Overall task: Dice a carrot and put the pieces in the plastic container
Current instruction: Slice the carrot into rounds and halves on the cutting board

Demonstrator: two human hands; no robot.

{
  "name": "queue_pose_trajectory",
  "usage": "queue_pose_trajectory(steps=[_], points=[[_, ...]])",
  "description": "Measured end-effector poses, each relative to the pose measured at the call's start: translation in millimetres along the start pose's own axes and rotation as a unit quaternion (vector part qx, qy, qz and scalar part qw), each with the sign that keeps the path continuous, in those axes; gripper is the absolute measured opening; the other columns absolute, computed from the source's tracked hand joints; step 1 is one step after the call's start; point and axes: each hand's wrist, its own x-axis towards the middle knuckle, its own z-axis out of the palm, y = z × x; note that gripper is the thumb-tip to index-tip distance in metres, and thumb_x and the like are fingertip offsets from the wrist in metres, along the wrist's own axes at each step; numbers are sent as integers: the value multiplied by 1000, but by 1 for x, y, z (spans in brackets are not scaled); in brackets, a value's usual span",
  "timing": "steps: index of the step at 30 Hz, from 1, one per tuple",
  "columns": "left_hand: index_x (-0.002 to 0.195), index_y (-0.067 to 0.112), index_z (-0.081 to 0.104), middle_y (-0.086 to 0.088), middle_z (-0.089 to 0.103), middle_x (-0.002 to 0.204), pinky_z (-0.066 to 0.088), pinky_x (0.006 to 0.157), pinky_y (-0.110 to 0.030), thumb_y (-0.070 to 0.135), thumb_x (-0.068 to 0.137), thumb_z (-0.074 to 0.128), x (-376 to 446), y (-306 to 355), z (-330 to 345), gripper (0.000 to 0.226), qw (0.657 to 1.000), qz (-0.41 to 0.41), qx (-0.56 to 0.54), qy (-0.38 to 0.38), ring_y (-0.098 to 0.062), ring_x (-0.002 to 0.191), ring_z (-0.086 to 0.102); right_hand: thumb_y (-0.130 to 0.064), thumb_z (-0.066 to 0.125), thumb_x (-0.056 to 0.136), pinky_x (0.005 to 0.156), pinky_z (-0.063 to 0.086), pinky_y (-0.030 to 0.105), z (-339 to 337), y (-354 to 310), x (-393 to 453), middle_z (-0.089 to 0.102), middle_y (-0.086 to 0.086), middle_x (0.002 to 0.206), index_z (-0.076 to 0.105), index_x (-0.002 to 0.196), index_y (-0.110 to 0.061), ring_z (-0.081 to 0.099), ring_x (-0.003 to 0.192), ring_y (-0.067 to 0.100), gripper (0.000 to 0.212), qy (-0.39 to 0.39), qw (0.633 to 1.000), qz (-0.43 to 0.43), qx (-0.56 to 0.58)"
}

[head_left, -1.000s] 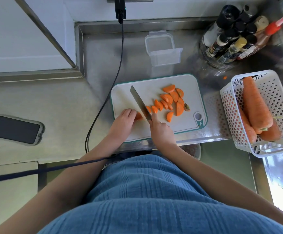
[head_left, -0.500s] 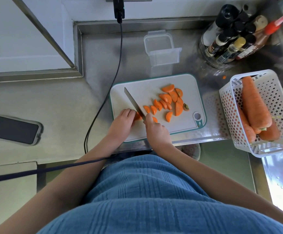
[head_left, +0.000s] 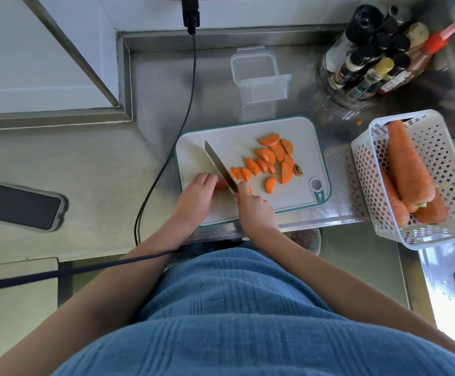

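A kitchen: a steel counter (head_left: 166, 85) holds a cutting board (head_left: 215, 134) with carrot slices (head_left: 269, 161). Right of the board sits a basket (head_left: 443, 147) of carrots; behind it, sauce bottles (head_left: 370, 69) and a container (head_left: 258, 77).

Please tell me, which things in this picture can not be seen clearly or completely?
- Head view: the carrot stub is mostly covered by the left hand and the knife.
- The knife handle is hidden inside the right hand.
- Bottle labels are too small and blurred to read.
- The lower carrots in the basket lie under the top carrot.
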Motion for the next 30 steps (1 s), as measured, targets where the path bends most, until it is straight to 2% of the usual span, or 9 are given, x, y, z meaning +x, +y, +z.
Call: queue_pose_trajectory(steps=[4, 10, 15, 21, 23, 25, 30], points=[[88, -1, 60, -16, 61, 88, 53, 68, -42, -10, 69, 69, 2, 4, 1, 23, 1000, 5, -14, -1, -34, 86, 59, -28, 26, 105, 61, 44, 41, -7, 6, -9, 64, 23, 87, 33, 126, -9, 61, 79, 42, 29, 28, 998, 10, 53], [86, -2, 58, -17, 60, 85, 53, 62, -43, -7, 75, 66, 5, 4, 4, 14, 1000, 26, -11, 1, -35, 82, 58, -30, 26, 105, 57, 39, 37, -2, -1, -8, 65, 23, 86, 35, 125, -7, 63, 78, 42, 32, 39, 998, -13, 37], [87, -2, 57, -16, 59, 85, 53, 63, -45, -12, 72, 65, 5, 2, 6, 20, 1000, 19, -6, -6, -35, 84, 57, -31, 26, 105, 57, 40, 36, 0, 1, -6, 65, 22, 86, 35, 122, -7, 63, 78, 42, 32, 36, 999, -12, 29], [87, -2, 57, -17, 59, 85, 54, 62, -45, -16, 68, 65, 5, 3, 6, 24, 1000, 17, -5, -6, -35, 83, 58, -25, 30, 105, 58, 39, 36, -1, -1, -7, 66, 22, 89, 34, 124, -7, 63, 81, 41, 27, 18, 1000, -3, 13], [87, -3, 58, -18, 59, 85, 54, 60, -42, -19, 63, 66, 4, 4, 6, 30, 1000, 17, 4, 1, -36, 82, 59, -9, 37, 101, 61, 41, 38, -1, -3, -3, 64, 19, 93, 31, 125, -8, 64, 84, 40, 24, -2, 1000, 5, -18], [86, -3, 58, -18, 60, 83, 53, 57, -38, -20, 59, 68, 4, 5, 5, 33, 1000, 15, 13, 4, -35, 79, 60, 5, 38, 94, 64, 43, 39, 1, -5, -1, 63, 17, 97, 30, 126, -9, 63, 86, 39, 35, -17, 999, 10, -41], [85, -2, 57, -17, 59, 83, 52, 58, -40, -19, 62, 66, 4, 4, 6, 30, 1000, 6, 6, -3, -35, 80, 59, -7, 41, 100, 60, 42, 36, 5, 0, 2, 64, 16, 91, 29, 124, -13, 64, 81, 38, 28, -1, 1000, 17, -22]])
